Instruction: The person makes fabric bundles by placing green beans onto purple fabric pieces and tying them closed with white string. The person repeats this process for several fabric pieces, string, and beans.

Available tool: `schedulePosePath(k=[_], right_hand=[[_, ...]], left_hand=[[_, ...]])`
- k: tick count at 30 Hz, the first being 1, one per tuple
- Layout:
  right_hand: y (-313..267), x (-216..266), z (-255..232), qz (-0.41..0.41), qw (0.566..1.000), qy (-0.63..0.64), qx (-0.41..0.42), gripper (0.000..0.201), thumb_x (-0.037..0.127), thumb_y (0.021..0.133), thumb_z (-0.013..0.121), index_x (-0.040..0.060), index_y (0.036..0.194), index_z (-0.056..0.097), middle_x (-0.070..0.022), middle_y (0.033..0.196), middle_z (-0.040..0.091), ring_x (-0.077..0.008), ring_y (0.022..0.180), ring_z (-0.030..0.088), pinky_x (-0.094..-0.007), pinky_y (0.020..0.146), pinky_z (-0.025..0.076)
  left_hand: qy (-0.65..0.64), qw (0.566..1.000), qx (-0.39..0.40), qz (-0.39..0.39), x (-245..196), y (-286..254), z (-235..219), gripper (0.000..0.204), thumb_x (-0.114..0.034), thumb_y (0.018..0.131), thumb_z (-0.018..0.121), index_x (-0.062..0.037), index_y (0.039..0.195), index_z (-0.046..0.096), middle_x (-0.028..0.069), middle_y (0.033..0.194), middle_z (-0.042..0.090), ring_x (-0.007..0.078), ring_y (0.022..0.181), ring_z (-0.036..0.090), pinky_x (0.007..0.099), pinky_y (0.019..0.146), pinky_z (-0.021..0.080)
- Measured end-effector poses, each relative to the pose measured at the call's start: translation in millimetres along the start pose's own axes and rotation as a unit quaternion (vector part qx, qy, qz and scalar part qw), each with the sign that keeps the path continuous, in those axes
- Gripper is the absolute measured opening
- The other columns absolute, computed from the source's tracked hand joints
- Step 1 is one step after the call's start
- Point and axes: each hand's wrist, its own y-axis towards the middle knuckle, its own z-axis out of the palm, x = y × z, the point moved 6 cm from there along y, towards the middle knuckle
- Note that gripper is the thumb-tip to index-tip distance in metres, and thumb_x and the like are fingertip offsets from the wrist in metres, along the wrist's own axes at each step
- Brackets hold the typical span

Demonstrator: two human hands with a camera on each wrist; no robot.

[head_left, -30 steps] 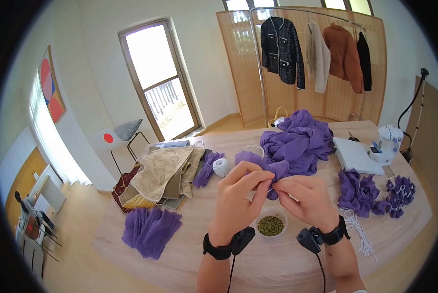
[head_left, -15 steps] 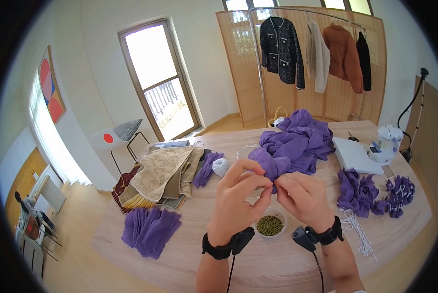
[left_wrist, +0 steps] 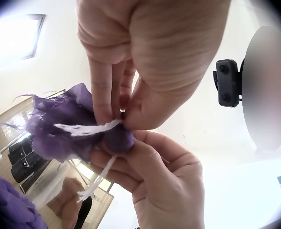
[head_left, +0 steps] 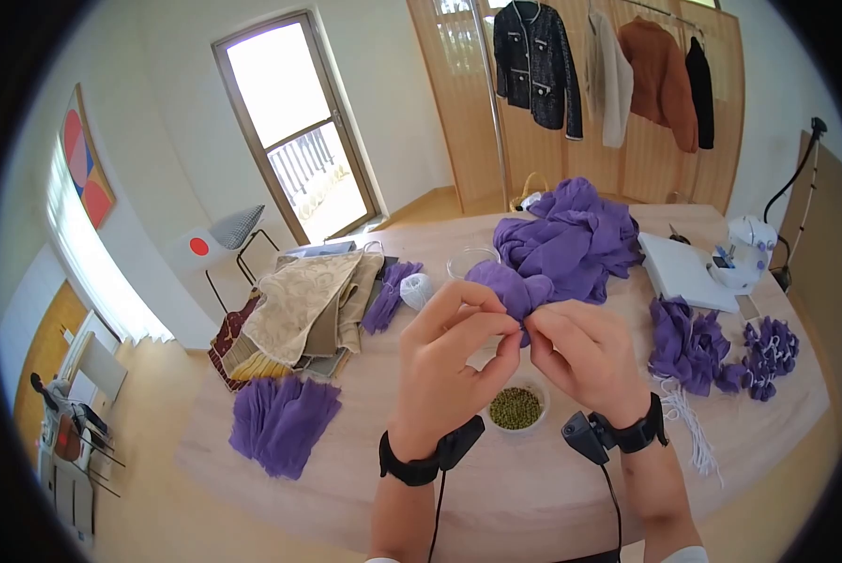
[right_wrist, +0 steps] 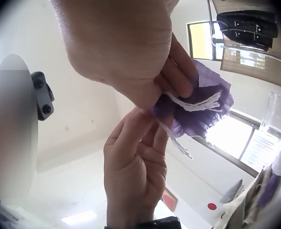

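Observation:
Close together above the table, my left hand (head_left: 454, 361) and right hand (head_left: 585, 361) both pinch a piece of purple cloth (head_left: 500, 286). In the left wrist view, white string (left_wrist: 85, 129) circles the gathered cloth beside a small round purple bulge (left_wrist: 119, 140). Its two frayed ends hang loose. The right thumb presses on this bulge, while the left fingertips meet right at the tied spot. Loose frayed cloth (right_wrist: 204, 102) fans out past the fingers in the right wrist view. Below the hands stands a bowl of green beans (head_left: 515, 408).
Purple fabric (head_left: 571, 239) lies heaped behind the hands, near a glass dish (head_left: 472, 261) and a ball of white yarn (head_left: 416, 291). Purple squares (head_left: 285, 424) and cloth samples (head_left: 308, 305) lie left. Tied bundles (head_left: 688, 347), cut strings (head_left: 688, 427) and a sewing machine (head_left: 749, 249) are right.
The head view has tilted down, so the room sits higher in it. Both hands stay together on the cloth, with the right hand shifted slightly inward and its fingers repositioned.

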Motion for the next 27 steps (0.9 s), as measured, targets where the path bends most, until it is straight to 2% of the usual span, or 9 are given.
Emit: schedulePosePath(k=[3, 6, 9, 12, 15, 18, 21, 24, 27], right_hand=[[1, 1, 0, 0.006, 1.000, -0.025, 0.002, 0.030, -0.005, 0.070, 0.073, -0.0025, 0.097, 0.062, -0.0122, 0.083, 0.063, -0.0300, 0.071, 0.064, -0.0367, 0.061, 0.052], [1, -1, 0, 0.026, 0.999, -0.028, -0.001, 0.029, -0.006, 0.070, 0.073, -0.0016, 0.096, 0.061, -0.0116, 0.081, 0.062, -0.0298, 0.069, 0.063, -0.0361, 0.059, 0.051], [0, -3, -2, 0.035, 0.999, -0.017, -0.015, 0.028, -0.008, 0.070, 0.072, -0.0010, 0.096, 0.061, -0.0116, 0.080, 0.062, -0.0296, 0.067, 0.062, -0.0352, 0.058, 0.050], [-2, -8, 0, 0.048, 0.999, -0.006, -0.011, 0.028, -0.008, 0.071, 0.071, -0.0006, 0.096, 0.061, -0.0122, 0.081, 0.062, -0.0297, 0.067, 0.062, -0.0348, 0.058, 0.050], [-1, -8, 2, 0.050, 0.999, 0.014, -0.007, 0.026, -0.008, 0.073, 0.071, -0.0007, 0.096, 0.062, -0.0127, 0.082, 0.063, -0.0302, 0.069, 0.063, -0.0348, 0.060, 0.051], [-1, -7, 4, 0.057, 0.998, 0.027, 0.000, 0.025, -0.008, 0.074, 0.071, -0.0007, 0.097, 0.062, -0.0131, 0.084, 0.064, -0.0305, 0.070, 0.064, -0.0346, 0.061, 0.052], [-1, -5, 6, 0.055, 0.998, 0.031, 0.002, 0.026, -0.008, 0.075, 0.071, -0.0009, 0.098, 0.062, -0.0130, 0.085, 0.065, -0.0299, 0.071, 0.065, -0.0342, 0.062, 0.053], [0, -3, 7, 0.043, 0.999, 0.026, 0.006, 0.026, -0.007, 0.075, 0.071, -0.0012, 0.098, 0.063, -0.0129, 0.086, 0.066, -0.0293, 0.072, 0.066, -0.0337, 0.062, 0.053], [0, -1, 7, 0.036, 0.999, 0.019, 0.005, 0.026, -0.008, 0.075, 0.071, -0.0014, 0.098, 0.063, -0.0129, 0.086, 0.067, -0.0292, 0.072, 0.066, -0.0334, 0.061, 0.054]], left_hand=[[0.013, 1.000, 0.002, -0.020, 0, 0, 2, 0.018, 0.008, 0.066, 0.077, -0.0010, 0.080, 0.072, 0.0065, 0.090, 0.063, 0.0160, 0.073, 0.066, 0.0269, 0.065, 0.054], [-0.002, 1.000, 0.000, 0.010, 0, 0, 5, 0.014, 0.006, 0.072, 0.074, -0.0001, 0.081, 0.066, 0.0079, 0.091, 0.059, 0.0193, 0.070, 0.067, 0.0278, 0.059, 0.051], [-0.005, 1.000, 0.007, 0.015, 0, 2, 4, 0.017, 0.006, 0.075, 0.073, 0.0000, 0.088, 0.065, 0.0089, 0.089, 0.059, 0.0204, 0.071, 0.067, 0.0287, 0.062, 0.052], [-0.080, 0.995, 0.013, -0.064, 10, 0, 8, 0.024, 0.010, 0.077, 0.070, 0.0021, 0.099, 0.065, 0.0081, 0.090, 0.064, 0.0135, 0.080, 0.067, 0.0268, 0.076, 0.058], [-0.071, 0.992, 0.059, -0.091, 11, 0, 7, 0.026, 0.011, 0.082, 0.066, 0.0032, 0.106, 0.062, 0.0086, 0.090, 0.065, 0.0121, 0.083, 0.067, 0.0259, 0.083, 0.058], [-0.074, 0.990, 0.079, -0.094, 12, 0, 6, 0.021, 0.010, 0.082, 0.066, 0.0036, 0.103, 0.064, 0.0096, 0.089, 0.066, 0.0133, 0.082, 0.068, 0.0259, 0.078, 0.058], [-0.032, 0.994, 0.093, -0.045, 10, 2, 3, 0.016, 0.010, 0.082, 0.065, 0.0038, 0.097, 0.066, 0.0103, 0.087, 0.067, 0.0152, 0.079, 0.070, 0.0262, 0.073, 0.058], [-0.025, 0.996, 0.064, -0.050, 13, 1, 1, 0.012, 0.009, 0.082, 0.065, 0.0038, 0.093, 0.067, 0.0110, 0.084, 0.068, 0.0174, 0.076, 0.070, 0.0266, 0.071, 0.057], [-0.036, 0.998, 0.030, -0.045, 13, -1, 2, 0.011, 0.002, 0.084, 0.066, -0.0006, 0.095, 0.064, 0.0125, 0.082, 0.064, 0.0301, 0.068, 0.063, 0.0337, 0.061, 0.050]])
